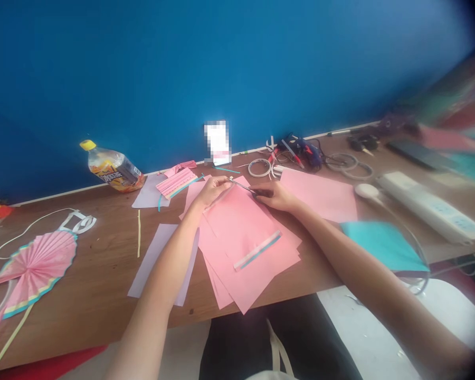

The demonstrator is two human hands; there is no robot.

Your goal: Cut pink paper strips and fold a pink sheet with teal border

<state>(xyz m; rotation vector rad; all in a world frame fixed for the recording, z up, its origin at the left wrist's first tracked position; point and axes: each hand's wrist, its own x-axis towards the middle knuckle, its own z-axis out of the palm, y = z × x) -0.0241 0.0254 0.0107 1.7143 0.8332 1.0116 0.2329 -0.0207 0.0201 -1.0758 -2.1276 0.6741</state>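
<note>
Over a stack of pink paper sheets (245, 232) my two hands come close together. My right hand (276, 196) is closed around the dark handles of a pair of scissors (243, 186), whose thin blades point left. At the blade tips is my left hand (214, 191), its fingers pinched; a small pale bit shows there, too small to name. A narrow folded strip with cream and blue bands (257, 251) lies on the front part of the pink sheets. Just beyond my left hand sits a pleated pink paper piece (177, 183) with a blue edge.
A pink paper fan (39, 266) lies at left, near a tilted bottle (114, 168). Lilac paper (154, 269) is under my left forearm. Tape rings (259, 168) and cables (311, 153) lie along the wall. At right are a power strip (435, 206) and turquoise paper (383, 245).
</note>
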